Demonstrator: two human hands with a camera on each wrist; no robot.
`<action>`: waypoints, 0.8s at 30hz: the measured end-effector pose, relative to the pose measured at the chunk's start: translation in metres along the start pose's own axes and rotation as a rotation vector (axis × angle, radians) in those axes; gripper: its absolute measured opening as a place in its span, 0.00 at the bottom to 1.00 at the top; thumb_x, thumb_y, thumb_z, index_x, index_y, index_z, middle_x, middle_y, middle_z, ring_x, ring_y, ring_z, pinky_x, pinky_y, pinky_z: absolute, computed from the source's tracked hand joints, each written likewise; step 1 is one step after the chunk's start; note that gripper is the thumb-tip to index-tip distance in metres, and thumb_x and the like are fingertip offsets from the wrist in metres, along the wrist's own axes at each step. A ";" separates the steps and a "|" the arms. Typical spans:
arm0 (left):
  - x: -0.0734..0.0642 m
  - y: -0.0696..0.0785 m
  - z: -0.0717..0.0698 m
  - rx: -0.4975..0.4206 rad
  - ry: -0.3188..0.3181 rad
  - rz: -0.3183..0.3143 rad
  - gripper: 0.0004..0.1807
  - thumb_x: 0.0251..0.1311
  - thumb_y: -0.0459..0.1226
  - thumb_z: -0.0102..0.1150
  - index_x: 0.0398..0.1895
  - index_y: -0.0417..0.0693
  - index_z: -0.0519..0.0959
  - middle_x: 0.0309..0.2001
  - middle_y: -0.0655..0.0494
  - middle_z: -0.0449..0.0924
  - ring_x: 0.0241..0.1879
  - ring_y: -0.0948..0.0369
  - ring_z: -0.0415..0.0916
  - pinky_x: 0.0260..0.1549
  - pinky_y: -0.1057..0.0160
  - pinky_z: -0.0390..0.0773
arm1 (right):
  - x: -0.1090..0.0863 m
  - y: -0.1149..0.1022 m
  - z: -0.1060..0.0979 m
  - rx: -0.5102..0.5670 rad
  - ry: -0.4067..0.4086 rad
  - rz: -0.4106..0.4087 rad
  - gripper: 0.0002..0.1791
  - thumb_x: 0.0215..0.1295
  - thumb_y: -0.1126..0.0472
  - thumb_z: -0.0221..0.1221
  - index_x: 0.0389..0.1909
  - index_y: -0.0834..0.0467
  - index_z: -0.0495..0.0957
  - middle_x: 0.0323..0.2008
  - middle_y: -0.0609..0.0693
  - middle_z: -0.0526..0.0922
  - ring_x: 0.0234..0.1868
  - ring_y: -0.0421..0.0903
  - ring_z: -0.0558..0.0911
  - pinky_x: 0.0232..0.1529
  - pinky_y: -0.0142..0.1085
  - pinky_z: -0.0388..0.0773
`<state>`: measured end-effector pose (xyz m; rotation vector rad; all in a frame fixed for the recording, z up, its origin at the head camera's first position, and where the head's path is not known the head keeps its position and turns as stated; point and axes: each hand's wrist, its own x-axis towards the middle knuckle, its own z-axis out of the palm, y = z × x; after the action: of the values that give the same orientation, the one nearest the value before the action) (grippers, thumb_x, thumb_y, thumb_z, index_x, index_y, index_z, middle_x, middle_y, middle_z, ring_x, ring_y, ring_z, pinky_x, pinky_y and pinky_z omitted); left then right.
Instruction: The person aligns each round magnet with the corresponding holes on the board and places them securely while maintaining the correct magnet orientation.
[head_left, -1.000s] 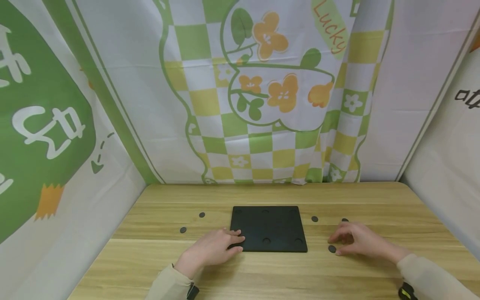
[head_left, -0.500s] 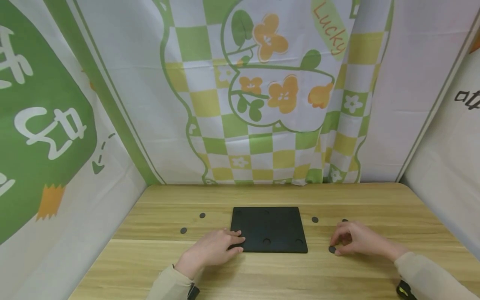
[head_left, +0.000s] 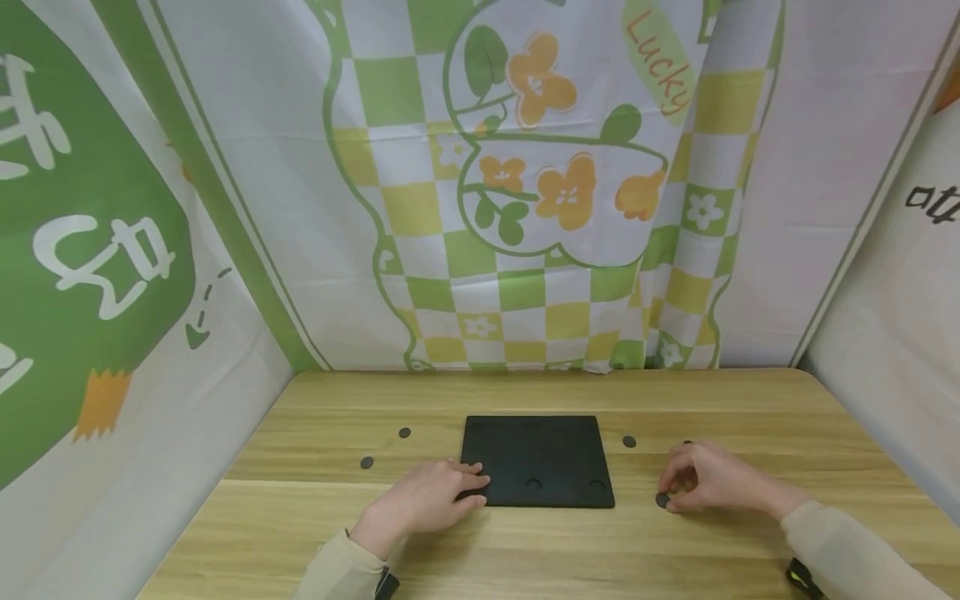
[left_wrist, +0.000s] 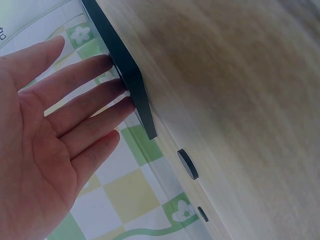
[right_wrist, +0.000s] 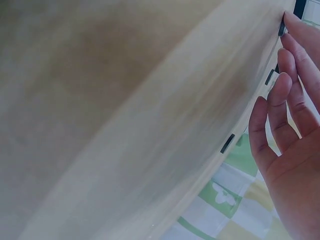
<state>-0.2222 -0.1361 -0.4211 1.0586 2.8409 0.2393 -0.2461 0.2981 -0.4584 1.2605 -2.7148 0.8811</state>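
Note:
A thin black rectangular board [head_left: 555, 458] lies flat mid-table, with shallow round recesses showing along its front part. My left hand [head_left: 431, 496] rests its straight fingertips on the board's left front corner; in the left wrist view the fingers [left_wrist: 95, 95] are extended against its face. To the right, my right hand [head_left: 708, 477] pinches a small flat black disc [head_left: 663, 500] at its edges between thumb and forefinger, down at the table. In the right wrist view that disc [right_wrist: 281, 26] sits by the fingertips, with the other fingers loosely bent.
Two more black discs, a nearer one [head_left: 367, 462] and a farther one [head_left: 405, 432], lie left of the board. Right of it lies another disc [head_left: 629, 442]; one disc [head_left: 687, 442] is partly behind my right hand. A patterned curtain [head_left: 540, 292] hangs behind the wooden table [head_left: 360, 533].
My right thumb and forefinger have come together on the disc's edges, and the disc has barely shifted. My left hand has stayed on the board.

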 end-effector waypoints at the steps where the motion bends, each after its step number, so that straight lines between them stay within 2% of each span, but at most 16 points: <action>1: 0.000 0.000 0.000 0.003 0.002 -0.001 0.21 0.67 0.49 0.50 0.57 0.52 0.78 0.61 0.52 0.74 0.61 0.50 0.71 0.60 0.51 0.71 | 0.000 0.000 0.000 -0.009 0.000 -0.008 0.09 0.48 0.55 0.72 0.30 0.45 0.83 0.27 0.37 0.77 0.26 0.29 0.74 0.24 0.25 0.74; 10: 0.000 0.000 0.001 -0.022 -0.007 -0.010 0.21 0.68 0.49 0.49 0.58 0.51 0.78 0.62 0.53 0.73 0.62 0.49 0.70 0.60 0.50 0.71 | 0.001 0.000 0.001 -0.023 -0.009 0.015 0.07 0.49 0.56 0.71 0.30 0.44 0.83 0.26 0.36 0.76 0.26 0.29 0.73 0.23 0.24 0.73; 24: 0.001 0.000 0.001 -0.010 0.006 -0.009 0.21 0.68 0.49 0.49 0.57 0.51 0.78 0.62 0.52 0.73 0.62 0.50 0.70 0.60 0.50 0.70 | 0.002 -0.005 0.000 -0.100 -0.009 0.029 0.08 0.47 0.56 0.72 0.28 0.44 0.83 0.26 0.34 0.75 0.26 0.27 0.72 0.24 0.24 0.73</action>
<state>-0.2227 -0.1358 -0.4220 1.0440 2.8461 0.2567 -0.2440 0.2937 -0.4549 1.2125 -2.7524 0.7342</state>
